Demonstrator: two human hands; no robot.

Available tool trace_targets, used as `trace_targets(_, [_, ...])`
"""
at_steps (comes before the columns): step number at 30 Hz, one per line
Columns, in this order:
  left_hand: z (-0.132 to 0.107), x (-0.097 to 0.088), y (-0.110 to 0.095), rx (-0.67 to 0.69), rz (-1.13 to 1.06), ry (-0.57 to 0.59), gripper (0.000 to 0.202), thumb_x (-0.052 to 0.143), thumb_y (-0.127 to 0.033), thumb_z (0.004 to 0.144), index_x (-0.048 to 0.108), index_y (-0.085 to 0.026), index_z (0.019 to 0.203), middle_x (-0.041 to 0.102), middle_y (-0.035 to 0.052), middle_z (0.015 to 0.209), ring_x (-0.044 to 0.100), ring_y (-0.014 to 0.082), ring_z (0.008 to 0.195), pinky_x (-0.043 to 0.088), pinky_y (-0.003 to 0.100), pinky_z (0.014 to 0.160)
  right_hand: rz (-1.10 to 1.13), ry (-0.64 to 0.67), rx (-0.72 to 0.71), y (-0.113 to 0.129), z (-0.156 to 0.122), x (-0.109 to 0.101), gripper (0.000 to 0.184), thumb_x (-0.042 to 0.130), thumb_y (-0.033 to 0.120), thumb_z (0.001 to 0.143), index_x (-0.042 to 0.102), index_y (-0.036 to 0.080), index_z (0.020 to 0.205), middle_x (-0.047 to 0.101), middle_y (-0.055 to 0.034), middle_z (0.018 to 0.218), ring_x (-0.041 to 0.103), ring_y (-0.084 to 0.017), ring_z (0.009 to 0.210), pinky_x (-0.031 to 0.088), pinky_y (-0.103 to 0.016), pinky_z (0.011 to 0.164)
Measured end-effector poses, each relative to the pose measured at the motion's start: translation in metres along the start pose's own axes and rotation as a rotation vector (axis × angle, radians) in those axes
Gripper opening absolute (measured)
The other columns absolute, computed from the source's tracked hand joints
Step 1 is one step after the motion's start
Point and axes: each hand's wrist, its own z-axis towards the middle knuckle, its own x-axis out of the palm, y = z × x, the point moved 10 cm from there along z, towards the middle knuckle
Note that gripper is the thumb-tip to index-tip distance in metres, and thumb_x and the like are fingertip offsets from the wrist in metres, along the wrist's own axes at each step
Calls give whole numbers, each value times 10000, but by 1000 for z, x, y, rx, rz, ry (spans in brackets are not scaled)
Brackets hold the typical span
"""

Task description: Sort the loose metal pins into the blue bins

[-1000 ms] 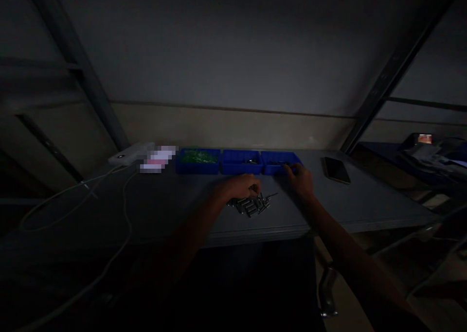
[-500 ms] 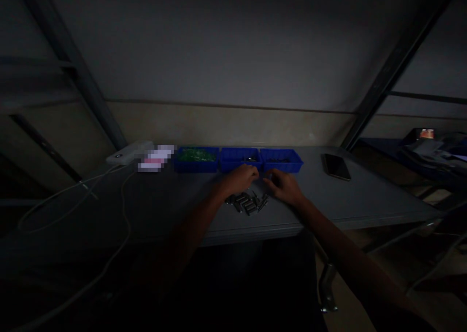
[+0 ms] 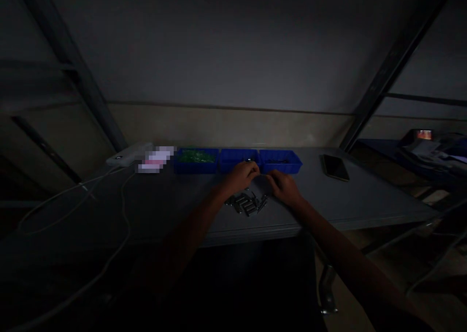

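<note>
Low light. See left hand [image 3: 241, 175] and right hand [image 3: 285, 187] brought close together above the desk [image 3: 321, 205], fingers bent inward, fingertips facing across a narrow gap. Can make out a thin pale streak in that gap; too dark to tell whether clamped on a small part, on either side.

Find metal pieces [image 3: 249, 206] loosely heaped on the desk, just nearer the body than the hands, between the forearms. Note mostly short, shiny cylinders, with some thinner ones toward the right hand.

Beyond the hands, count three blue bins in a row, set side by side. Farthest left, well out from the left hand: left bin [image 3: 197, 168], filled with green stuff [image 3: 197, 155], shiny as if plastic. Directly beyond the left hand: middle bin [image 3: 229, 166], partly covered by knuckles, showing a few bright bits. Just beyond the right hand: right bin [image 3: 280, 168], with small dark parts on its floor.

Well to the right of the right hand, note phone [image 3: 335, 167] lying flat, screen dark. Well to the left of the left hand, note white box [image 3: 129, 155], a pixelated patch [image 3: 156, 159] beside it, and pale cable [image 3: 124, 206] trailing toward the body.
</note>
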Motion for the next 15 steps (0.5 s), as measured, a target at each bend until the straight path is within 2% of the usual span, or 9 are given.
trace_targets(3, [0, -1, 0, -27, 24, -3, 153, 467, -211, 851, 610, -159, 843, 657, 33, 843, 589, 141, 790, 433, 247, 761, 27, -16, 0, 1, -1, -1, 254, 417, 360, 881, 561, 185, 995, 649, -29, 732, 586, -144, 627, 393, -229, 597])
trace_targets(8, [-2, 2, 1, -57, 31, 44, 228, 436, -273, 875, 620, -154, 813, 658, 33, 786, 596, 144, 737, 429, 240, 698, 2, -40, -64, 5, 0, -1, 266, 358, 320, 905, 580, 187, 845, 649, -57, 790, 599, -155, 711, 397, -237, 660])
trace_targets(11, [-5, 8, 5, -42, -14, 105, 189, 485, -280, 851, 595, -154, 939, 651, 21, 769, 597, 136, 710, 427, 228, 652, -31, -62, 18, -8, 1, -3, 303, 338, 333, 909, 573, 189, 782, 635, -52, 711, 586, -154, 644, 378, -235, 601])
trace_targets(15, [-9, 19, 4, 18, -31, 188, 283, 536, -187, 806, 526, -156, 1087, 637, 7, 769, 590, 126, 714, 428, 218, 649, -14, -147, 130, -26, 1, -13, 356, 315, 369, 911, 557, 185, 726, 616, -56, 649, 562, -158, 559, 354, -248, 544])
